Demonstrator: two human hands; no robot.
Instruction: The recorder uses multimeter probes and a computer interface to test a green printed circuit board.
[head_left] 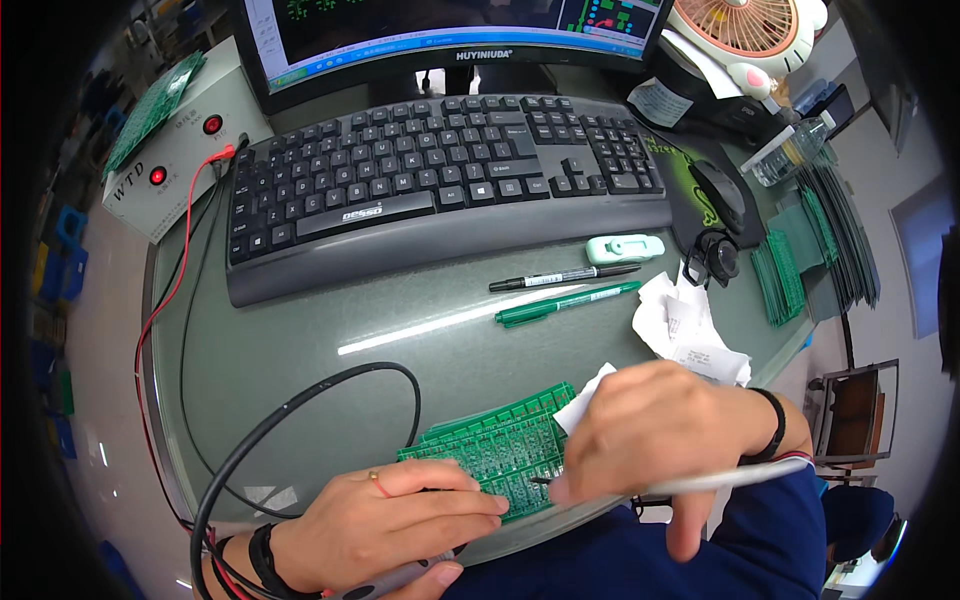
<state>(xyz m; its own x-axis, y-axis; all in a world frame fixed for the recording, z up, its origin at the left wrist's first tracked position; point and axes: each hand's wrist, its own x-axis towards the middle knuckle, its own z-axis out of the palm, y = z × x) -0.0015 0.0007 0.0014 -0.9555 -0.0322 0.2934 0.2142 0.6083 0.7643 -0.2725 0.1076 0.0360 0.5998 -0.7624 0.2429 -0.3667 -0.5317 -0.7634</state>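
Observation:
A stack of green circuit boards (500,440) lies at the near edge of the table, its top board packed with rows of small parts. My left hand (380,520) rests its fingers on the board's near left part. A grey probe-like handle (395,577) is gripped between its thumb and fingers; the handle's tip is hidden. Over the board's right side, my right hand (650,430) is closed around a slim pale tool (730,480), blurred along its length. A dark pointed tip (540,481) shows by its fingers, at the board's surface.
A black cable (300,400) loops beside the boards. Beyond are two pens (565,305), crumpled paper (680,320), a keyboard (400,180), a mouse (718,195) and a monitor (450,50). A grey box (180,150) with red buttons stands left; stacked boards (780,275) stand right.

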